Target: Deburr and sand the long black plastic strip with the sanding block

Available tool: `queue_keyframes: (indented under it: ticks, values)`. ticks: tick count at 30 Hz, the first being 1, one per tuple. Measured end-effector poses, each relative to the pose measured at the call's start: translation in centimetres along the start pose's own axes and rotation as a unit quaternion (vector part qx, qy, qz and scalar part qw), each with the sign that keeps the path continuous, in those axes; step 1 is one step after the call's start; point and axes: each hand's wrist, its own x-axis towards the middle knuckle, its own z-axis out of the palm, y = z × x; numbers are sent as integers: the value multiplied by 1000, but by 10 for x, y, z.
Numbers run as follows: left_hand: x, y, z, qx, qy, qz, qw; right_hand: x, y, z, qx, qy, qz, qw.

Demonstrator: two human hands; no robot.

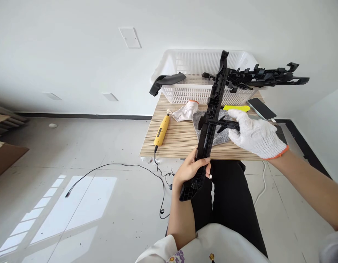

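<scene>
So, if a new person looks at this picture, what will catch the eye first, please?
Probably the long black part, slanting across the middle in the bare left hand. Next, the white-gloved right hand holding a black caliper-like tool against it. Then the bright yellow tool on the table's left side.

Basket [185,94] at the far side of the surface [182,137], phone [262,108] right, power tool [162,130] left, cloth [196,120] between them.
</scene>
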Motion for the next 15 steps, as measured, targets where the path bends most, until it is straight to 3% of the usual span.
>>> queue_keyframes:
  ticks: [5,15]
  values:
    - [0,0,0,2,3,-7,1000,-7,-3,6,-20,15,-39,999]
    - [0,1,1,5,-4,-9,1000,-9,-5,-9,-7,-33,-74,997]
